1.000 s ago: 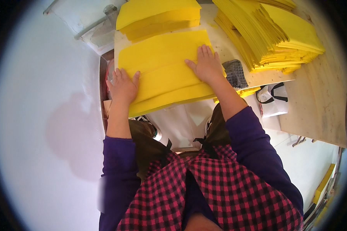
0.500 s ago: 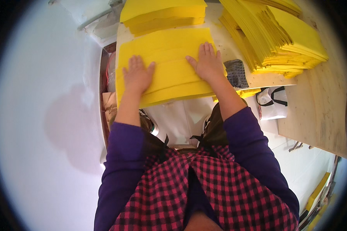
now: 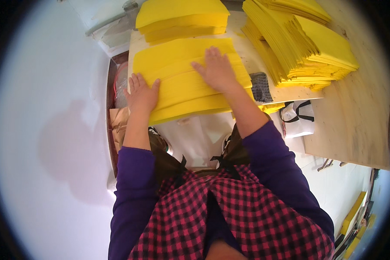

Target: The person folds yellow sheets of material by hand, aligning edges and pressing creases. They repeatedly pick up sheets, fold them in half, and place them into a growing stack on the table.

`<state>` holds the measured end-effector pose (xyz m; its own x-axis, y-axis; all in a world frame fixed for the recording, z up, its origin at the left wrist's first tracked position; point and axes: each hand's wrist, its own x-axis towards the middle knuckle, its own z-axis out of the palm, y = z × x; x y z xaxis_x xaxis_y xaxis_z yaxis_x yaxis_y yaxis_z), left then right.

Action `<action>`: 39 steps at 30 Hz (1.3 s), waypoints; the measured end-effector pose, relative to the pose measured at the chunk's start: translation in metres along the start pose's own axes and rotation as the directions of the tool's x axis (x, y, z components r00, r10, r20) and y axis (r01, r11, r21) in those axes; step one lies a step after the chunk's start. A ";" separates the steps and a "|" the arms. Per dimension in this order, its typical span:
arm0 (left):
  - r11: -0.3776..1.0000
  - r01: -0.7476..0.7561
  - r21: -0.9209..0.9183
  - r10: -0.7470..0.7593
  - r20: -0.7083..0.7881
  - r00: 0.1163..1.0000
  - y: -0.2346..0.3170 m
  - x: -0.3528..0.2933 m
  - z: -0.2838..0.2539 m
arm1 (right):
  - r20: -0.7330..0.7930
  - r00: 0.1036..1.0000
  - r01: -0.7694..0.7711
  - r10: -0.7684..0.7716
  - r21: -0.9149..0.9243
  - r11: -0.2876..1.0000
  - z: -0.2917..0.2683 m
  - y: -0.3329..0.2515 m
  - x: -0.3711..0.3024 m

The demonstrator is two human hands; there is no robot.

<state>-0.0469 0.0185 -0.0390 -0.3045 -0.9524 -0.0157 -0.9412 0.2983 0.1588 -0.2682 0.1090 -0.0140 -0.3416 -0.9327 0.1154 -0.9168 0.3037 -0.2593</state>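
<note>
A yellow fabric-like sheet point(image 3: 177, 82), with folds running across its width, lies flat near the front edge of the wooden table. Near its left edge rests my left hand point(image 3: 142, 93), fingers spread and palm down. My right hand point(image 3: 216, 69) lies flat on the upper right part of the same sheet, thumb apart from the fingers. Neither hand grips anything. Whether one layer or several lie beneath my palms, I cannot tell.
A stack of yellow sheets point(image 3: 184, 19) stands behind. To the right is a larger pile of folded yellow pieces point(image 3: 299, 47). A dark grey textured cloth point(image 3: 261, 86) lies beside my right wrist. A white bag point(image 3: 300, 121) with black handles sits below the table edge.
My left hand has slid toward me and left, to the sheet's side. My right hand has shifted left across the sheet. The view has moved slightly.
</note>
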 end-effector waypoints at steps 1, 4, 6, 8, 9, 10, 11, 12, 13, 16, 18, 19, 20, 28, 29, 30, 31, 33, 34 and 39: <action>1.000 0.000 0.004 0.000 0.002 1.000 0.000 0.000 0.000 | 0.058 0.998 -0.021 0.022 -0.022 1.000 0.003 0.000 -0.003; 1.000 0.003 0.008 -0.003 0.004 1.000 0.000 0.000 -0.001 | 0.080 0.996 -0.024 0.027 -0.035 0.999 0.015 0.006 -0.012; 1.000 -0.005 0.013 0.005 -0.012 1.000 0.000 -0.002 -0.001 | 0.053 0.994 -0.088 0.094 -0.097 0.991 0.010 0.029 -0.022; 1.000 -0.006 0.014 0.006 -0.010 1.000 0.001 -0.002 -0.001 | 0.092 0.979 -0.174 0.183 -0.105 0.979 -0.002 0.053 -0.019; 1.000 0.000 0.012 0.000 -0.001 1.000 0.002 -0.002 -0.001 | 0.112 0.966 -0.219 0.232 -0.117 0.969 -0.008 0.063 -0.014; 1.000 0.009 0.010 -0.009 0.009 1.000 0.001 -0.002 -0.001 | 0.040 0.970 -0.232 0.240 -0.142 0.962 -0.013 0.071 -0.012; 1.000 0.011 0.000 -0.011 0.004 1.000 0.002 -0.003 -0.001 | -0.030 0.969 -0.248 0.246 -0.167 0.954 -0.017 0.078 -0.010; 1.000 0.014 -0.010 -0.014 -0.001 1.000 0.002 -0.003 -0.001 | -0.101 0.963 -0.263 0.248 -0.190 0.946 -0.020 0.084 -0.005; 1.000 0.017 -0.013 -0.017 -0.002 1.000 0.002 -0.003 -0.002 | -0.113 0.981 -0.170 0.158 -0.111 0.979 -0.022 0.088 0.002; 0.999 0.032 -0.039 -0.032 -0.010 0.999 0.003 -0.003 -0.003 | -0.143 0.986 0.088 -0.081 0.041 0.995 -0.026 0.094 0.024; 0.999 0.031 -0.036 -0.031 -0.008 0.999 0.002 -0.005 -0.005 | -0.088 0.983 0.160 -0.159 0.006 0.987 -0.022 0.088 0.039; 0.999 0.020 -0.036 -0.021 -0.021 1.000 0.002 -0.005 -0.005 | -0.066 0.980 0.190 -0.190 0.000 0.982 -0.022 0.085 0.045; 0.999 0.014 -0.047 -0.014 -0.015 1.000 0.003 -0.004 -0.005 | -0.005 0.987 0.163 -0.163 -0.028 0.986 -0.023 0.083 0.049; 0.998 -0.048 -0.038 0.045 -0.071 0.996 -0.016 0.010 -0.007 | 0.362 0.925 0.170 -0.118 -0.117 0.978 -0.047 0.066 0.072; 0.996 -0.084 -0.007 0.082 -0.164 0.983 -0.020 0.011 -0.008 | 0.386 0.916 0.176 -0.109 -0.142 0.974 -0.048 0.063 0.074; 0.994 -0.112 -0.005 0.110 -0.168 0.980 -0.023 0.013 -0.010 | 0.415 0.905 0.177 -0.092 -0.173 0.969 -0.050 0.060 0.076; 0.992 -0.123 -0.002 0.122 -0.145 0.982 -0.028 0.016 -0.013 | 0.402 0.908 0.194 -0.119 -0.151 0.969 -0.052 0.059 0.076; 0.989 -0.149 -0.026 0.144 -0.136 0.980 -0.033 0.024 -0.021 | 0.379 0.913 0.215 -0.152 -0.128 0.968 -0.059 0.055 0.073; 0.981 -0.175 -0.080 0.166 -0.110 0.980 -0.033 0.028 -0.023 | 0.418 0.900 0.214 -0.122 -0.179 0.960 -0.063 0.052 0.071; 0.861 -0.434 -0.265 0.403 -0.167 0.900 -0.029 0.034 -0.043 | 0.341 0.926 0.243 -0.162 -0.209 0.947 -0.096 0.027 0.047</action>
<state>-0.0235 -0.0250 -0.0016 -0.6286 -0.7475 0.2147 -0.6389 0.6537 0.4055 -0.3291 0.0924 0.0761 -0.0971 -0.9793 -0.1777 -0.9947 0.1018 -0.0173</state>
